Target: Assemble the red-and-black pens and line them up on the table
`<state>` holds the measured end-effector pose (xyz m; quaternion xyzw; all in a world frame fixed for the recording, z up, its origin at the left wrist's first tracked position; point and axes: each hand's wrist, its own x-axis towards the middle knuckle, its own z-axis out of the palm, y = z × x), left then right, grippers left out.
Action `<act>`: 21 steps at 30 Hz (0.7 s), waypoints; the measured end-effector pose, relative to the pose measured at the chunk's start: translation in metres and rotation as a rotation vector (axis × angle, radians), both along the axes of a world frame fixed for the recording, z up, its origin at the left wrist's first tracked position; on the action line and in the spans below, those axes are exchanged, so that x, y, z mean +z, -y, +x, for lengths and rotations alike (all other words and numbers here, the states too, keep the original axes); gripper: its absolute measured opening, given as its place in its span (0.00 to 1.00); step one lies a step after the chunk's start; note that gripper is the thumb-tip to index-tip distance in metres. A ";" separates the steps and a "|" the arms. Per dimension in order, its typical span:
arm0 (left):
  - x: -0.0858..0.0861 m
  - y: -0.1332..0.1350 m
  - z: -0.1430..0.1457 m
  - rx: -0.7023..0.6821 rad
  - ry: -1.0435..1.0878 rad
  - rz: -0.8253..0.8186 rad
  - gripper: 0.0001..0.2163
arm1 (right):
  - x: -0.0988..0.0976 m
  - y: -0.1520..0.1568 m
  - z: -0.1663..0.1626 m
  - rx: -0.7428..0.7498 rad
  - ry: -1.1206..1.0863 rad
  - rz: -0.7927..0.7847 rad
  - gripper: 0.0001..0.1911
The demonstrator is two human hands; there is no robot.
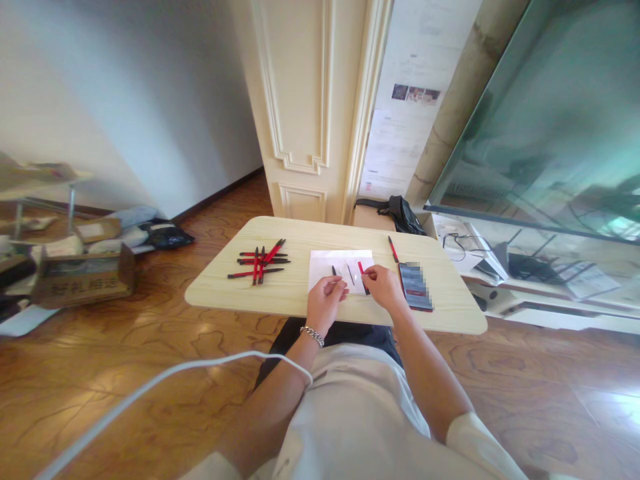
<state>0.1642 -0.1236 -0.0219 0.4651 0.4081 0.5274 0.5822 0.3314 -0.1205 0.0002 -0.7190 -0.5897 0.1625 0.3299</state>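
Observation:
My left hand (326, 300), with a silver bracelet at the wrist, rests on the near edge of a white sheet of paper (341, 264) and pinches something thin I cannot make out. My right hand (383, 285) pinches a small red pen part (361, 267) on the sheet. A short black piece (334, 270) and a thin refill (351, 274) lie on the paper between my hands. The paper lies on a small light wooden table (280, 293).
A pile of several red-and-black pens (262, 260) lies left on the table. One red pen (393, 248) and a phone (415, 287) lie right. Cardboard boxes (83, 277) and bags sit on the floor left; a glass cabinet (545, 120) stands right. A white cable (150, 387) crosses my lap.

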 end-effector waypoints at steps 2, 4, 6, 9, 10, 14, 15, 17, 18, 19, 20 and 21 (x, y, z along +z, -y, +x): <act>-0.002 -0.002 -0.003 0.009 -0.063 0.035 0.17 | -0.002 -0.011 0.005 -0.047 0.104 -0.026 0.09; -0.004 -0.004 -0.007 0.024 -0.136 0.077 0.17 | -0.006 -0.018 0.006 -0.059 0.190 -0.046 0.09; -0.004 -0.006 -0.010 0.047 -0.199 0.119 0.16 | -0.011 -0.021 0.004 -0.061 0.242 -0.058 0.10; -0.005 -0.009 -0.014 0.080 -0.260 0.173 0.15 | -0.019 -0.022 0.002 -0.067 0.266 -0.049 0.11; -0.005 -0.010 -0.016 0.085 -0.275 0.191 0.15 | -0.021 -0.022 0.002 -0.068 0.267 -0.040 0.11; -0.007 -0.014 -0.021 0.116 -0.334 0.259 0.14 | -0.023 -0.018 0.006 -0.084 0.223 -0.001 0.12; -0.008 -0.015 -0.022 0.129 -0.348 0.270 0.14 | -0.023 -0.016 0.007 -0.094 0.204 0.014 0.13; -0.011 -0.016 -0.024 0.154 -0.374 0.282 0.13 | -0.025 -0.011 0.009 -0.117 0.166 0.057 0.14; -0.013 -0.016 -0.024 0.167 -0.384 0.283 0.13 | -0.026 -0.008 0.010 -0.132 0.149 0.078 0.14; -0.015 -0.017 -0.025 0.179 -0.390 0.282 0.13 | -0.027 -0.005 0.011 -0.150 0.135 0.094 0.15; -0.017 -0.017 -0.026 0.188 -0.393 0.280 0.13 | -0.029 -0.003 0.012 -0.169 0.123 0.105 0.15; -0.018 -0.017 -0.026 0.193 -0.395 0.278 0.13 | -0.030 -0.001 0.014 -0.183 0.116 0.108 0.16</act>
